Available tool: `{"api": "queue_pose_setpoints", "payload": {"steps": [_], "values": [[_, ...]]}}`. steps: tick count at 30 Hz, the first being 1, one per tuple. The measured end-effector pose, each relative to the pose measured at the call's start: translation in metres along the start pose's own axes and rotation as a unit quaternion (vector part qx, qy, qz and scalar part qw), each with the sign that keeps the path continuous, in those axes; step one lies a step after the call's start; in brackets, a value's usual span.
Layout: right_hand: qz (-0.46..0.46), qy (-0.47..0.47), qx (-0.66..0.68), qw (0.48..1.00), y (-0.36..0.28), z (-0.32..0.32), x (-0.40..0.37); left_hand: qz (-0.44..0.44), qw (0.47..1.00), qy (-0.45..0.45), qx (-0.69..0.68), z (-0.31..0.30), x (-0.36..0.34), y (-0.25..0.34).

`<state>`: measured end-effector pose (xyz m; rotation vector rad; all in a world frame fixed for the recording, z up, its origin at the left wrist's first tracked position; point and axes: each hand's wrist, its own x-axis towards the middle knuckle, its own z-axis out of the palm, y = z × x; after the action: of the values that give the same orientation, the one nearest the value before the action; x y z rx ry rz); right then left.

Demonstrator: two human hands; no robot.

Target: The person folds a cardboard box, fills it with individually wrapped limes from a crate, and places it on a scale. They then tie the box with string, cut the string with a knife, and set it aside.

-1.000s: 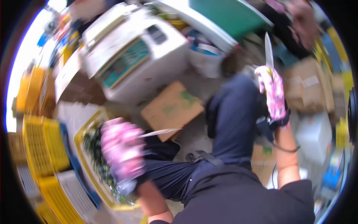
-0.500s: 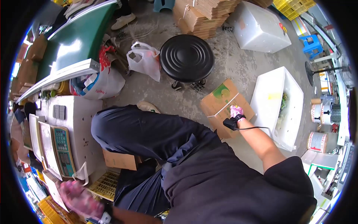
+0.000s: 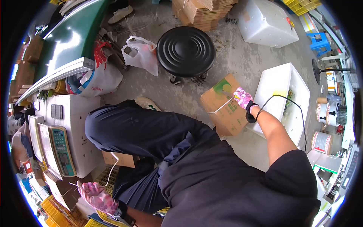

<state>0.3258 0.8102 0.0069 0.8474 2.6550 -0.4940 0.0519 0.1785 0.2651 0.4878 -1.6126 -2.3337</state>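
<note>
My right hand (image 3: 244, 97), in a pink patterned glove, is closed at the upper right edge of a strapped bundle of flat cardboard (image 3: 230, 117). A small yellow piece and a thin grey, blade-like part show at its fingers, like a small knife. From these fingers the white strap (image 3: 222, 107) runs across the cardboard, bent near the left edge. My left hand (image 3: 97, 197), also in a pink glove, has curled fingers around a thin white strap (image 3: 111, 172) beside the scale (image 3: 62, 149). One end of this strap curves up towards a cardboard piece (image 3: 123, 159) near my leg.
A round black stool (image 3: 186, 51) stands ahead, next to a white plastic bag (image 3: 140, 55). Right of the bundle is an open white foam box (image 3: 270, 89) with green material inside. A closed foam box (image 3: 266, 24) and stacked cardboard (image 3: 202, 13) lie beyond. Yellow crates (image 3: 56, 210) sit lower left.
My right hand has moved up along the bundle, and the strap there now bends. The left hand, blurred before, has shifted right, with its strap now in plain sight. The view has tilted slightly.
</note>
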Motion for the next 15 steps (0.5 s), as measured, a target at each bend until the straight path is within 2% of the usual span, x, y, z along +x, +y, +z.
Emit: {"api": "queue_pose_setpoints", "payload": {"steps": [3, 5, 6, 7, 9, 10, 11, 13, 14, 15], "values": [[-0.015, 0.003, -0.020, 1.000, 0.011, 0.015, 0.002, -0.010, 1.000, 0.018, 0.002, 0.012, -0.007, -0.004], [-0.129, 0.079, -0.087, 0.985, 0.029, 0.035, 0.007, -0.012, 1.000, -0.025, -0.011, 0.014, -0.007, -0.004], [-0.067, 0.007, -0.020, 0.997, 0.005, 0.011, 0.001, -0.006, 1.000, -0.025, -0.017, 0.018, -0.008, -0.004], [-0.068, 0.005, -0.018, 0.997, -0.008, -0.002, -0.002, -0.005, 1.000, -0.024, -0.014, 0.018, -0.008, -0.003], [-0.080, -0.027, 0.006, 0.996, -0.017, -0.014, -0.003, 0.005, 0.999, -0.037, -0.001, 0.016, -0.004, -0.004], [-0.140, -0.026, -0.035, 0.989, -0.008, -0.007, 0.000, 0.009, 0.999, -0.041, -0.014, 0.015, -0.003, -0.006], [-0.141, -0.026, -0.035, 0.989, -0.003, -0.002, 0.002, 0.010, 0.999, -0.040, -0.014, 0.014, -0.005, -0.009], [-0.120, -0.033, 0.057, 0.991, 0.009, 0.012, 0.009, 0.005, 0.999, -0.041, -0.027, 0.016, -0.007, -0.012], [0.041, -0.091, 0.408, 0.907, 0.026, 0.036, 0.016, 0.004, 0.999, -0.032, -0.022, 0.023, -0.011, -0.012], [0.038, -0.091, 0.408, 0.908, 0.018, 0.026, 0.012, 0.006, 0.999, -0.030, -0.024, 0.023, -0.013, -0.013]]}}
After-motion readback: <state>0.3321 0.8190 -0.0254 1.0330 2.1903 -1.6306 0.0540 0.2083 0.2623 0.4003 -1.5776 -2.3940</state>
